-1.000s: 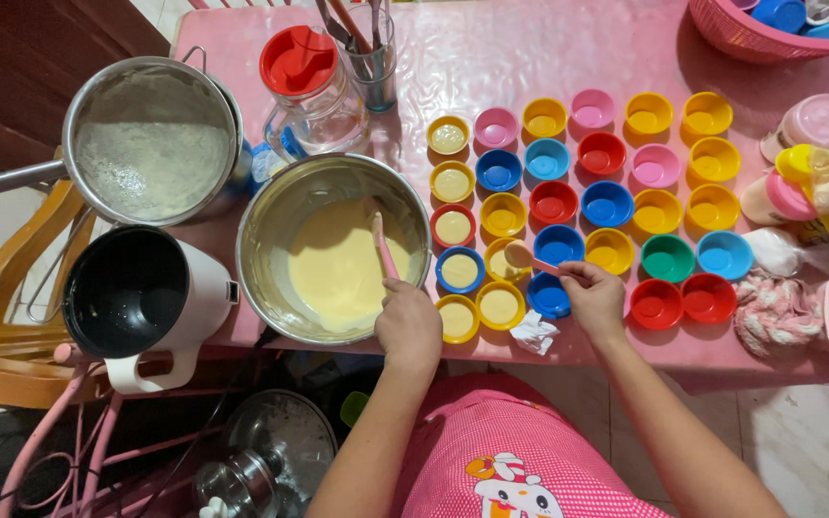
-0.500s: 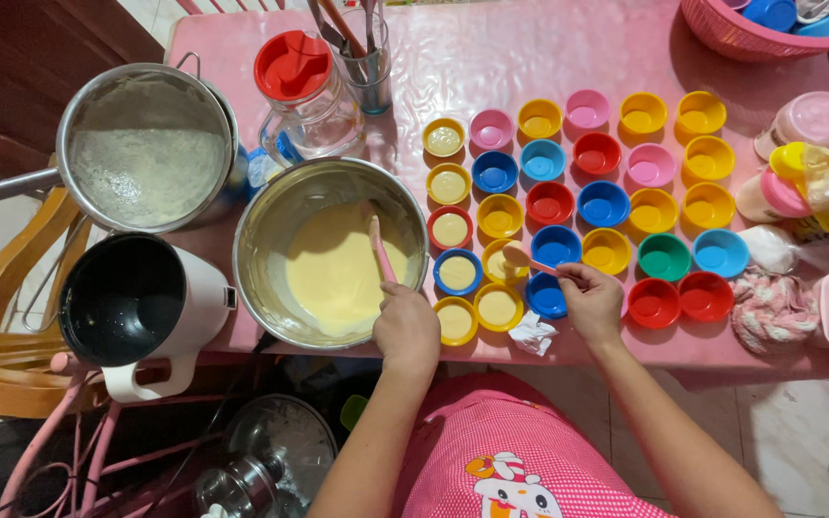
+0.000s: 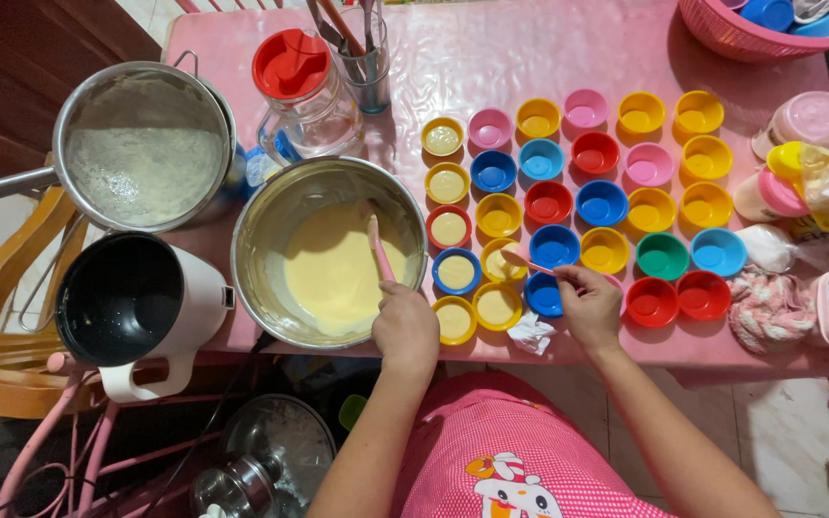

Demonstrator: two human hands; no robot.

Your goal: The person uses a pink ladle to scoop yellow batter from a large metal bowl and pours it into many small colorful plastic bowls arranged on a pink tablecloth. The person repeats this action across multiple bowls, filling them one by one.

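Note:
My left hand (image 3: pixel 407 326) grips the handle of a pink spatula (image 3: pixel 378 245) that rests in the yellow batter inside a steel mixing bowl (image 3: pixel 271 206). My right hand (image 3: pixel 591 303) holds a pink spoon (image 3: pixel 522 259) tipped over a yellow cup (image 3: pixel 503 264) partly filled with batter. Several small plastic cups in yellow, blue, red, pink and green stand in rows on the pink table (image 3: pixel 491 58). The cups nearest the bowl, such as a blue one (image 3: pixel 457 271), hold batter; the cups further right look empty.
A steel pan with a long handle (image 3: pixel 141 144) and a white pot with a black inside (image 3: pixel 131 307) sit at the left. A red-lidded glass jar (image 3: pixel 304 91), a utensil glass (image 3: pixel 367 58), a pink basket (image 3: pixel 769 24) and a crumpled tissue (image 3: pixel 532 333) are also here.
The spoon in my right hand has tipped down toward the yellow cup. My left hand and the spatula have barely moved.

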